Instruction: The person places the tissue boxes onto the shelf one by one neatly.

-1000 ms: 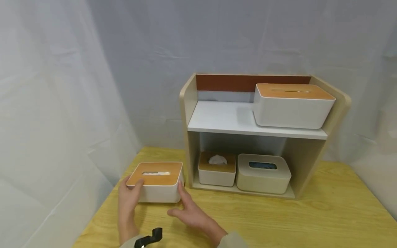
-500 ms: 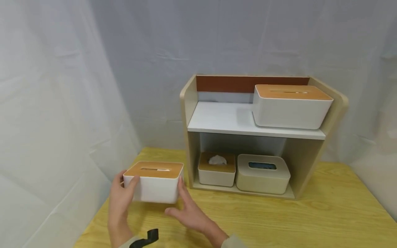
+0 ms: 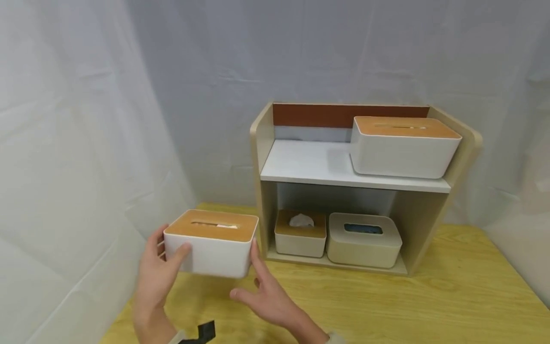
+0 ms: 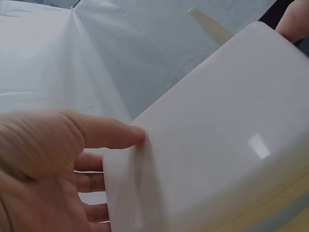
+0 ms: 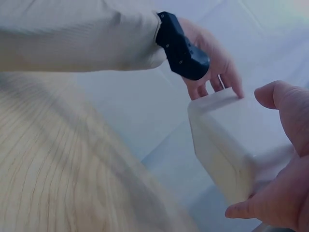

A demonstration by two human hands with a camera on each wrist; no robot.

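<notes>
A white tissue box (image 3: 212, 255) with a wood-coloured, slotted lid hangs slightly tilted above the table, left of the shelf. My left hand (image 3: 152, 282) grips its left end, thumb on the front face and fingers on the end wall. At the other end, my right hand (image 3: 275, 297) touches the side wall with extended fingers, its thumb standing off the box. The left wrist view shows the box's plain white front (image 4: 217, 125) under the left thumb. In the right wrist view, the box's bottom (image 5: 217, 154) is seen raised from the table.
A two-tier shelf (image 3: 309, 162) stands to the right. Its upper board carries a large white tissue box (image 3: 404, 155) at the right. A small wood-topped tissue box (image 3: 300, 246) and a beige one (image 3: 365, 251) sit below. White sheeting (image 3: 86, 167) borders the wooden table (image 3: 343, 306).
The tissue box has risen from the table, shifting slightly left and tilting. Both hands have moved up with it, the left one further left. The shelf and its boxes have stayed put.
</notes>
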